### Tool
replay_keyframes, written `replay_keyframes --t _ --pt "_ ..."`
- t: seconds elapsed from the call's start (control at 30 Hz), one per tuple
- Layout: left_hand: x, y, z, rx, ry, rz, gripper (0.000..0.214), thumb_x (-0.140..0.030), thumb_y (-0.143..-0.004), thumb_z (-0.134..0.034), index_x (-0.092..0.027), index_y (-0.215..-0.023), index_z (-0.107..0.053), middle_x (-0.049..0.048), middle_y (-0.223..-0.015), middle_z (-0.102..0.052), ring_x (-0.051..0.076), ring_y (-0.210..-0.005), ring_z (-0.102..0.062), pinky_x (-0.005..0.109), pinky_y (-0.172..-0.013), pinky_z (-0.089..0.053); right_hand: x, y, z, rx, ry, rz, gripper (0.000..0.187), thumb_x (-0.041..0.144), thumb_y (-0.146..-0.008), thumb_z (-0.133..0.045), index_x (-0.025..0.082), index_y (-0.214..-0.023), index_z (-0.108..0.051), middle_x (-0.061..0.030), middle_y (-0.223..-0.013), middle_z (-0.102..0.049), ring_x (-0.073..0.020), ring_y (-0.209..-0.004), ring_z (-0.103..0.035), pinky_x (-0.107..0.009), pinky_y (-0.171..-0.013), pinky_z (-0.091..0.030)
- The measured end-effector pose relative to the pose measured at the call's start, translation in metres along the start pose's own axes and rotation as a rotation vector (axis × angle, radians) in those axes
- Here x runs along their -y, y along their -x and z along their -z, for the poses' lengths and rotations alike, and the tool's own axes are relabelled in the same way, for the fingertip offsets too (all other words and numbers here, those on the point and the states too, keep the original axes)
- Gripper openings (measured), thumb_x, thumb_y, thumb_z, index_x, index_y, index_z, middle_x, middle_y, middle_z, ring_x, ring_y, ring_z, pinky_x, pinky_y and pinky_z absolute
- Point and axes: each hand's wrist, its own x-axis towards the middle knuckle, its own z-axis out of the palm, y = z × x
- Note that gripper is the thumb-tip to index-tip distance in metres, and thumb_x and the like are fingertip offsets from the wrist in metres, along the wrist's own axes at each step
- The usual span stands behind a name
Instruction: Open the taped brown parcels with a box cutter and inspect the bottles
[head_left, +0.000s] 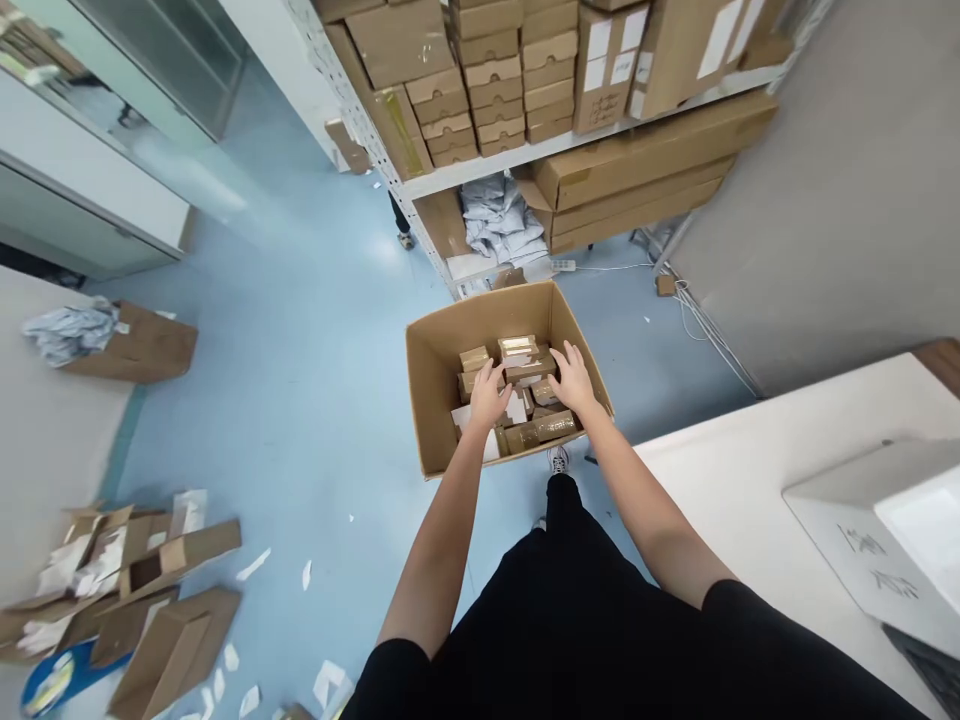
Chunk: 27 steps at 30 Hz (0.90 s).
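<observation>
In the head view, your left hand (489, 397) and right hand (573, 381) are spread, visibly gripping nothing, over small boxes (556, 426) inside the large carton (432, 392). You're apparently arranging them; that calls for careful contact at their sides.

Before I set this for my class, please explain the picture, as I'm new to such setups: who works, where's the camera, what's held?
There is no machine here: a person works with two bare hands. The single picture comes from a camera on their head, looking forward and down. Their left hand and right hand reach into an open cardboard box containing smaller boxes; whether either hand grips one is unclear. Ahead stands a shelf stacked with cartons; a white table is on the right, and paper scraps lie on the blue floor to the left.
</observation>
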Motion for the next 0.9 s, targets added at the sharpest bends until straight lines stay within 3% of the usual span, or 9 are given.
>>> replay_keyframes --t 0.1,0.2,0.4,0.57,0.7,0.8,0.9 --pt "0.012 -0.04 -0.021 0.062 -0.018 0.068 0.055 -0.027 -0.097 -0.065 -0.023 -0.152 -0.06 0.0136 -0.17 -0.044 0.034 -0.154 -0.045 0.051 -0.127 -0.041 -0.021 -0.057 -0.024 0.056 -0.038 -0.012 0.066 0.023 -0.094 -0.061 0.02 -0.159 -0.051 -0.0173 -0.175 -0.033 -0.0395 -0.162 -0.028 -0.065 -0.128 -0.035" --pt "0.032 -0.084 -0.055 0.125 -0.033 0.112 0.057 -0.026 -0.096 -0.066 -0.022 -0.152 -0.06 0.0143 -0.172 -0.042 0.036 -0.155 -0.044 0.052 -0.127 -0.041 -0.05 -0.108 -0.059 0.11 -0.029 -0.038 0.066 0.025 -0.095 -0.06 0.018 -0.16 -0.049 -0.0189 -0.173 -0.035 -0.0396 -0.161 -0.03 -0.064 -0.128 -0.035" --pt "0.115 -0.168 -0.163 0.237 -0.054 0.222 0.06 -0.027 -0.096 -0.065 -0.02 -0.155 -0.057 0.0163 -0.175 -0.034 0.038 -0.157 -0.04 0.054 -0.128 -0.038 -0.133 -0.178 -0.163 0.103 0.0 -0.029 0.068 0.035 -0.101 -0.054 0.025 -0.166 -0.037 -0.0139 -0.177 -0.027 -0.039 -0.161 -0.027 -0.07 -0.128 -0.033" --pt "0.204 -0.23 -0.26 0.288 -0.036 0.246 0.062 -0.033 -0.097 -0.066 -0.023 -0.157 -0.055 0.014 -0.177 -0.03 0.04 -0.157 -0.039 0.058 -0.129 -0.035 -0.205 -0.211 -0.266 0.141 0.056 -0.053 0.068 0.04 -0.103 -0.052 0.026 -0.167 -0.034 -0.0133 -0.179 -0.023 -0.0419 -0.161 -0.026 -0.072 -0.127 -0.034" --pt "0.274 -0.27 -0.34 0.22 0.127 0.28 0.057 -0.038 -0.098 -0.068 -0.019 -0.151 -0.059 0.018 -0.175 -0.03 0.042 -0.155 -0.041 0.062 -0.129 -0.033 -0.261 -0.226 -0.342 0.172 0.056 -0.019 0.069 0.047 -0.105 -0.055 0.026 -0.168 -0.033 -0.0112 -0.18 -0.02 -0.043 -0.163 -0.022 -0.071 -0.127 -0.035" --pt "0.321 -0.286 -0.388 0.142 0.323 0.289 0.041 -0.035 -0.097 -0.072 -0.017 -0.134 -0.066 0.0184 -0.169 -0.039 0.042 -0.151 -0.046 0.065 -0.129 -0.031 -0.3 -0.234 -0.382 0.205 0.024 0.013 0.071 0.049 -0.106 -0.057 0.026 -0.168 -0.032 -0.0102 -0.18 -0.018 -0.0431 -0.164 -0.02 -0.069 -0.127 -0.035" --pt "0.362 -0.287 -0.414 0.128 0.471 0.302 0.028 -0.028 -0.098 -0.07 -0.02 -0.125 -0.067 0.0115 -0.153 -0.057 0.033 -0.145 -0.054 0.061 -0.129 -0.033 -0.331 -0.239 -0.406 0.274 -0.018 -0.018 0.079 0.047 -0.102 -0.067 0.024 -0.169 -0.032 -0.012 -0.179 -0.022 -0.0435 -0.162 -0.028 -0.069 -0.126 -0.037"
